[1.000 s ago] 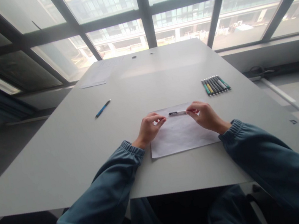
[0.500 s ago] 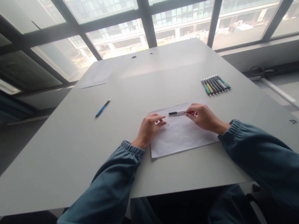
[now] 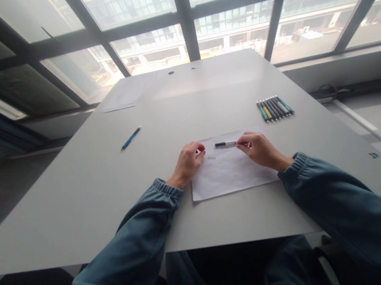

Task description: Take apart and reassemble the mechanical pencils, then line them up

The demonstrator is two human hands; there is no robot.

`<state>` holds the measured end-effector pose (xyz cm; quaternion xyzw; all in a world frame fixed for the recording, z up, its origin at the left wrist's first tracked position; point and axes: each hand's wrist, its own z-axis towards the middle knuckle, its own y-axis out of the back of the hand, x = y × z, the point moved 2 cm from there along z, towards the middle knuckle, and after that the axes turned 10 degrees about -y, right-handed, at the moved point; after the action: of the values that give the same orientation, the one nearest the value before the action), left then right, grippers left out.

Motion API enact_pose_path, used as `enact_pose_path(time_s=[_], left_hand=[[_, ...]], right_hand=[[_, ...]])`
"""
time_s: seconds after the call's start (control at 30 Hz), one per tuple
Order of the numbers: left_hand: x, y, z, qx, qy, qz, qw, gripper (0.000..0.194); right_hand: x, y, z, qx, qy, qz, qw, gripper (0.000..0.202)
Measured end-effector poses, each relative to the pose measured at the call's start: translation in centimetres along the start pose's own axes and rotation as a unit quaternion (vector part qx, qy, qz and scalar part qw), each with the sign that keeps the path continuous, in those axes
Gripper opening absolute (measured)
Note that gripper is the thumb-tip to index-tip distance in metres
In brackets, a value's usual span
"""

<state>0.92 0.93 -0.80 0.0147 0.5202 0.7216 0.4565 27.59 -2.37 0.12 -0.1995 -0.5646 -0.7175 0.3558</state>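
White paper [image 3: 233,174] lies on the table under both hands. My right hand [image 3: 258,150] is closed on the right end of a pen [image 3: 221,144] with a dark left end and a pale barrel, lying level above the paper's upper part. At the paper's left edge is my left hand [image 3: 186,163], its thumb and fingertips brought close together; whether anything small is between them cannot be made out. Just right of it, a small clear piece [image 3: 211,158] rests on the paper.
A row of several pens [image 3: 275,108] lies at the right of the white table [image 3: 78,216]. A blue pen [image 3: 131,138] is at the left. More paper [image 3: 121,95] lies at the far left, and two small dark items sit near the far edge.
My left hand has moved slightly left and its fingertips have come together. The small clear piece now shows on the paper beside it. My right hand has stayed in place.
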Motion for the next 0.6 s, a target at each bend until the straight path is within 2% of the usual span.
enact_pose_path(time_s=[0.33,0.6], left_hand=[[-0.56,0.25,0.02,0.004,-0.001,-0.030,1.000,0.024],[-0.48,0.25,0.06,-0.003,0.001,-0.012,1.000,0.022]], right_hand=[[-0.25,-0.08,-0.03,-0.002,0.002,0.002,1.000,0.015],[-0.06,0.02,0.01,0.000,-0.006,-0.001,1.000,0.013]])
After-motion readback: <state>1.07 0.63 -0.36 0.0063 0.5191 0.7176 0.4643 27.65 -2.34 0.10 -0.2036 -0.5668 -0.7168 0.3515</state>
